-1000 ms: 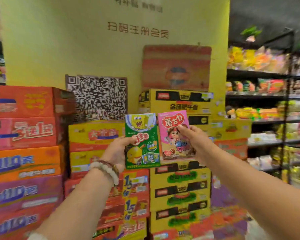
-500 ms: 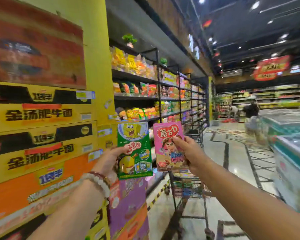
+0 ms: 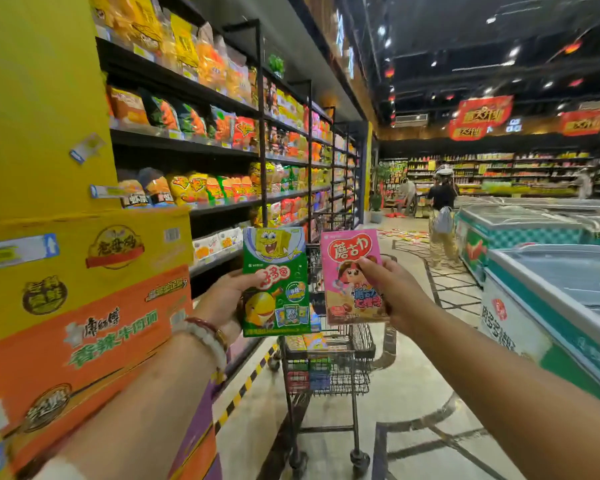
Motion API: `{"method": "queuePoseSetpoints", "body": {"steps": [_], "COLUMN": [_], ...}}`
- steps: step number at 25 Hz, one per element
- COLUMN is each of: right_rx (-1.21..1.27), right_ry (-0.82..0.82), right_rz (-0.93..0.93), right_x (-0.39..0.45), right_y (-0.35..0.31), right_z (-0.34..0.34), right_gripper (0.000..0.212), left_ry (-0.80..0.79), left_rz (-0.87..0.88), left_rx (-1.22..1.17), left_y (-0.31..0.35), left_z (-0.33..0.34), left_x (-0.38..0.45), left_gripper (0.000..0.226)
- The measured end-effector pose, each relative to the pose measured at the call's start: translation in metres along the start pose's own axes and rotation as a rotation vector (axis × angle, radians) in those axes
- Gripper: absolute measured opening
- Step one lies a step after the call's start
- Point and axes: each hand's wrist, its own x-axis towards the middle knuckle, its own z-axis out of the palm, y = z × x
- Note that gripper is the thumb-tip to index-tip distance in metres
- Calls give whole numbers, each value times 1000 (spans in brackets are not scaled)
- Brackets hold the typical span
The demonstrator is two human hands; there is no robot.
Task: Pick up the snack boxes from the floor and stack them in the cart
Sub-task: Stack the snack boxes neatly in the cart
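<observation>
Snack boxes are in both our hands: the green box (image 3: pixel 275 282) in the left hand (image 3: pixel 224 301) and the pink box (image 3: pixel 354 276) in the right hand (image 3: pixel 390 289), both held upright, faces toward us, side by side with a narrow gap between them. We judge they are carried this way so each can be lowered separately into the cart (image 3: pixel 328 355), which stands just beyond and below them in the aisle, with other boxes already showing through its wire basket.

Our left hand is closed around the green box's left edge, thumb across the front and fingers hidden behind. Our right hand clamps the pink box from its right side, thumb pressed on the front near the top (the other fingers are out of sight behind the carton). Neither box touches the cart yet. Stacked cartons (image 3: pixel 84 306) crowd our left arm, and a freezer chest (image 3: pixel 551 306) runs along the right.
</observation>
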Motion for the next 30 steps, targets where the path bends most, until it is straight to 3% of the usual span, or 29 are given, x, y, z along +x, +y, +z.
{"method": "queuePoseSetpoints", "body": {"steps": [8, 13, 16, 20, 28, 30], "right_rx": [-40, -37, -29, -16, -25, -42], "right_ry": [-20, 36, 77, 93, 37, 46], "right_rz": [71, 165, 209, 290, 534, 618], "right_x": [185, 274, 324, 398, 523, 544], "right_y": [85, 154, 185, 233, 373, 412], "right_z": [13, 5, -12, -36, -77, -81], "right_gripper": [25, 13, 18, 14, 13, 12], "left_ry": [21, -6, 7, -3, 158, 238], "left_rz": [-71, -177, -235, -292, -474, -529], "left_rx": [20, 39, 26, 37, 55, 130], "left_y": [-56, -104, -133, -183, -324, -362], "left_z": [-27, -33, -25, -14, -31, -43], "left_x": [196, 307, 368, 452, 573, 593], "left_gripper": [24, 12, 12, 15, 12, 38]}}
